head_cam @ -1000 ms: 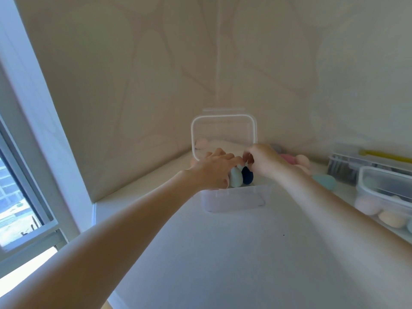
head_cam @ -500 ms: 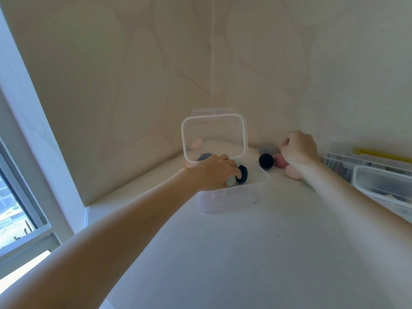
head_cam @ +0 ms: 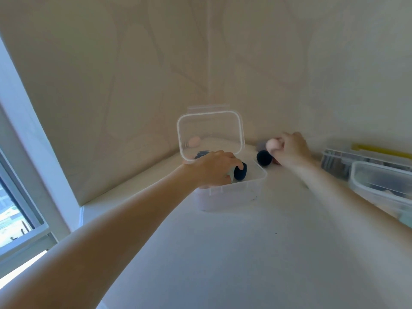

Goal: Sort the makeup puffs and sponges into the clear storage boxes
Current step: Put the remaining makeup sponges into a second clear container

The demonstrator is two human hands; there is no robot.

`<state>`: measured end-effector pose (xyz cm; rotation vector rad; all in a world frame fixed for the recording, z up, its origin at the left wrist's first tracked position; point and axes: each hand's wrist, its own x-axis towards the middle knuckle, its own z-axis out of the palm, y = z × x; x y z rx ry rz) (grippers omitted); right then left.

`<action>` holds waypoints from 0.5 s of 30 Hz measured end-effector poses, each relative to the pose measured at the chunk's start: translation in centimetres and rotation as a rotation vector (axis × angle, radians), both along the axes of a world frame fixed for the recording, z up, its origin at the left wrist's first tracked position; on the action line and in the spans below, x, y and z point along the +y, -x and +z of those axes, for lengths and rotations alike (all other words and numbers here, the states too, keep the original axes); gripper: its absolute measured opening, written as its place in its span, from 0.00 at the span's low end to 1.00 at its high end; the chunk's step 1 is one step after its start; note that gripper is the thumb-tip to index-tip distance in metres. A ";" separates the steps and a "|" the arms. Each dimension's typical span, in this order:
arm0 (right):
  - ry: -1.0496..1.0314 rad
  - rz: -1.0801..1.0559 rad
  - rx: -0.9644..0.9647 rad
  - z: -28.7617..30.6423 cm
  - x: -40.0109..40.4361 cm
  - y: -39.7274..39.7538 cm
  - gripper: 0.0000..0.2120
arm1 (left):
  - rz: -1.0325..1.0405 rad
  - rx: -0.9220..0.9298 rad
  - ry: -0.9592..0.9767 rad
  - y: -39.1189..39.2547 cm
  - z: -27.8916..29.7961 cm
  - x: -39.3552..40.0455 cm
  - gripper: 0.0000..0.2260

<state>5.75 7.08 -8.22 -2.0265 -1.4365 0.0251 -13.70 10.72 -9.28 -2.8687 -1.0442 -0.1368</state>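
Observation:
A clear storage box (head_cam: 234, 192) stands open on the white counter, its hinged lid (head_cam: 209, 132) upright behind it. My left hand (head_cam: 216, 167) rests inside the box, fingers curled over a dark navy sponge (head_cam: 242, 171) and a pale mint one beside it. To the right of the box, my right hand (head_cam: 292, 149) is closed around a pale pink sponge (head_cam: 273, 144), lifted just above the counter. A dark navy sponge (head_cam: 263, 158) lies on the counter by that hand, with a greyish one (head_cam: 260, 145) behind it. A peach sponge (head_cam: 194, 141) shows through the lid.
At the right edge stand another clear box (head_cam: 379, 184) holding sponges and a grey ridged tray (head_cam: 343, 161) with a yellow item (head_cam: 379, 149) behind it. Walls meet in a corner behind the open box. A window (head_cam: 15, 210) lies to the left.
My right hand left the open box, reached right to the loose sponges and closed on a pale pink one. My left hand stayed in the box.

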 end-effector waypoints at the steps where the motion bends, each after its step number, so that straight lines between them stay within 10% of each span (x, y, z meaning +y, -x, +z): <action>1: -0.020 0.086 0.195 1.0 0.0 0.8 0.15 | -0.002 0.012 -0.001 0.1 0.1 -0.1 0.21; 4: 0.041 0.258 0.503 3.0 -0.4 2.7 0.11 | -0.016 0.097 -0.047 0.0 0.1 -0.5 0.22; 15: 0.191 0.421 0.544 3.1 -0.7 5.0 0.11 | -0.011 0.072 -0.171 2.6 0.5 0.1 0.19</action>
